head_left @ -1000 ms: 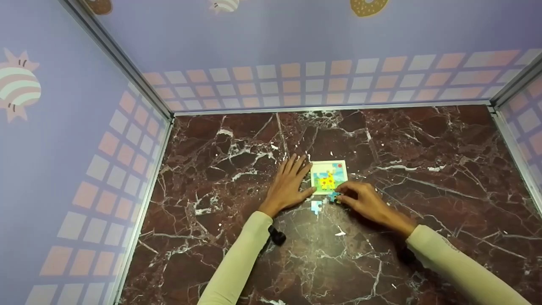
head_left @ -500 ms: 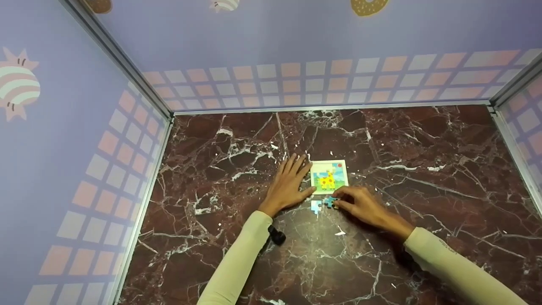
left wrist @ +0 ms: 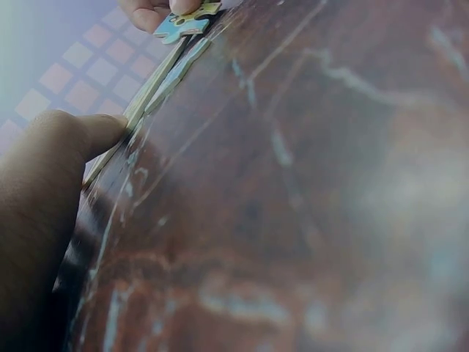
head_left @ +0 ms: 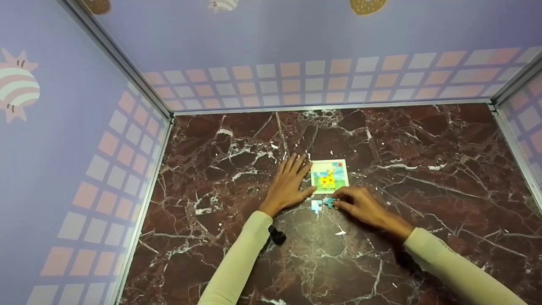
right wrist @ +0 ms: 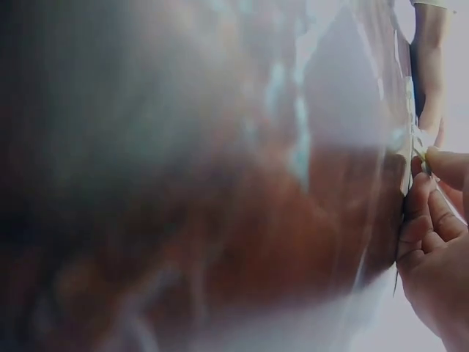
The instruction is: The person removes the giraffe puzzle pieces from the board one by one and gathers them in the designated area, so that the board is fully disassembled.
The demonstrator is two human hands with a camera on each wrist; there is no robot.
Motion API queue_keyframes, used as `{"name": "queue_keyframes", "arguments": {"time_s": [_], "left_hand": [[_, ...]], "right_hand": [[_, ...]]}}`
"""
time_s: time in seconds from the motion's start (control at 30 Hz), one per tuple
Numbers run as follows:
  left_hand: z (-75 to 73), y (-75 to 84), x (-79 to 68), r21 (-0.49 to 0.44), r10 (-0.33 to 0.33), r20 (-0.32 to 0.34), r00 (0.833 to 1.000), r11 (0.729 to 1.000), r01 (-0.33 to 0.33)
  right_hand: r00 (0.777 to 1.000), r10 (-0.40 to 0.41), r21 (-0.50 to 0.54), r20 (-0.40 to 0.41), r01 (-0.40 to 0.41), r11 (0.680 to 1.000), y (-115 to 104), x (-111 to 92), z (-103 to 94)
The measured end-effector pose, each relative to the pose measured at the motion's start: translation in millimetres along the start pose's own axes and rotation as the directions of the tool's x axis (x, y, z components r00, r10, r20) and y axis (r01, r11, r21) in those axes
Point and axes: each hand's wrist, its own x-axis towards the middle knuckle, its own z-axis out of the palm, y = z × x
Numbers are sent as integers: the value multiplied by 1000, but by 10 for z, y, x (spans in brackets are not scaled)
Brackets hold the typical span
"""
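A square puzzle board (head_left: 329,176) with a yellow giraffe picture lies on the table, its upper left part pale and bare. My left hand (head_left: 286,186) lies flat with fingers spread, thumb and fingertips at the board's left edge. Just below the board, my right hand (head_left: 363,205) pinches a blue and yellow jigsaw piece (head_left: 330,203) between thumb and fingers. In the left wrist view that jigsaw piece (left wrist: 185,26) is tilted up off the table. A second, light blue jigsaw piece (head_left: 316,206) lies flat on the table, left of the held one.
The table (head_left: 423,178) is dark red marble pattern with white veins. Lilac panels with pink and white squares stand along the back (head_left: 315,80), left (head_left: 99,169) and right sides. A black strap device (head_left: 277,235) sits at the left wrist.
My right hand has drawn the pinched jigsaw piece slightly down and left, away from the board's lower edge, then stayed nearly still. The left hand and the board have not moved.
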Motion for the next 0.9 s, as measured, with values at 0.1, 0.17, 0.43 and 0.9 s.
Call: {"name": "queue_keyframes", "arguments": {"time_s": [0.1, 0.17, 0.43, 0.9], "left_hand": [[-4, 13, 15, -6, 5, 2, 1000, 1000, -5], [-8, 15, 20, -6, 7, 3, 1000, 1000, -7], [-7, -9, 10, 1, 11, 1, 1000, 1000, -11], [11, -10, -8, 12, 16, -5, 1000, 1000, -16]], "right_hand": [[1000, -15, -19, -7, 15, 1000, 13, -15, -1], [1000, -25, -27, -9, 25, 999, 12, -15, -1], [998, -66, -50, -10, 65, 997, 15, -1, 23], [981, -187, -168, -42, 177, 970, 30, 4, 78]]}}
